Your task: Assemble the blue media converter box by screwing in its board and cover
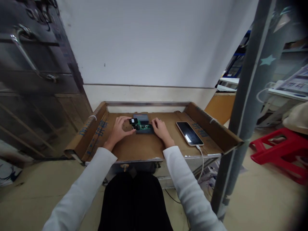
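A green circuit board [143,127] with black parts is held low over the middle of the cardboard-lined table. Its left end carries a black square module [133,121] with a small white label. My left hand [118,130] grips that end, thumb at the near side and fingers at the far side. At the opposite end, the bent fingers of my right hand [159,128] are closed against the board's edge; whether they also pinch a small part cannot be seen. A dark grey block [141,118] lies just behind the board, and a dark flat surface shows beneath it.
A phone [189,133] with a white charging cable [202,160] lies to the right on the table [134,149]. Cardboard walls [211,130] line the table's sides. A metal post [247,96] stands at the right, with a red stool [279,150] beyond it.
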`<state>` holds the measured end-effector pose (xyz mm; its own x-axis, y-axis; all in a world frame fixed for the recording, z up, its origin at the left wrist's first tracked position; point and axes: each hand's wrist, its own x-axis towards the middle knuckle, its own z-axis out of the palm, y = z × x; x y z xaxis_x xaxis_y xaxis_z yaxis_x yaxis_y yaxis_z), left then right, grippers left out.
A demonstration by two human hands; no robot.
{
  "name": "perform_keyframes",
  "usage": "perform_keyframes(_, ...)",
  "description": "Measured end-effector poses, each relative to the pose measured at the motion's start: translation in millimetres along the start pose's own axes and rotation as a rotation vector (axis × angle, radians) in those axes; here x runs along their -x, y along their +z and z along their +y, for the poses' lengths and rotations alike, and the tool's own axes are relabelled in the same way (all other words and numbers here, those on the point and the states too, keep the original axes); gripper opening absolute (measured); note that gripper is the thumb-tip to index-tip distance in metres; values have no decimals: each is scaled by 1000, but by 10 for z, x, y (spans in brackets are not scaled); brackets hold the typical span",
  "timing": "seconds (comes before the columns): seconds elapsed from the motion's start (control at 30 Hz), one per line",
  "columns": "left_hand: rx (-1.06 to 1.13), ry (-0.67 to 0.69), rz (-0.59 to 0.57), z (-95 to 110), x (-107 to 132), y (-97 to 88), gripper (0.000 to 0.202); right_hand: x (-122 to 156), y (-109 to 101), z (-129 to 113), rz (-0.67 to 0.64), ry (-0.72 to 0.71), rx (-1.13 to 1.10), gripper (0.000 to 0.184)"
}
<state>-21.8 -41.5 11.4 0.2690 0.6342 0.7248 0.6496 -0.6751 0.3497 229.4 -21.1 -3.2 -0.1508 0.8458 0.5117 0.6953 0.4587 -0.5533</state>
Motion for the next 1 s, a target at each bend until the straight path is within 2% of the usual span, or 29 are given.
perform_keyframes(0.1, 8, 33, 38, 59, 15, 0, 52, 104, -17, -146, 32, -10, -18, 33)
perform_keyframes(0.3, 120, 110, 123, 35, 25, 63, 59, 241, 25, -247, 114, -6, -218, 25)
perform_keyframes(0.53, 54, 199, 216, -73, 27, 153, 43, 208, 74, -229, 167, -102, -279, 19)
perform_keyframes(0.6, 12, 263, 208, -97, 52, 136, 33, 204, 88, -200, 178, -120, -301, 16)
perform_keyframes(0.7, -82, 351, 130, -100, 93, 92, 19, 209, 107, -147, 180, -117, -324, 9)
perform_keyframes(0.83, -174, 415, 129, -62, 113, 48, 20, 220, 108, -122, 178, -76, -333, 13)
perform_keyframes(0.9, -162, 407, 146, -42, 106, 36, 23, 221, 102, -136, 178, -64, -344, 17)
perform_keyframes(1.0, -104, 372, 113, -17, 92, 34, 27, 220, 90, -170, 194, -53, -367, 21)
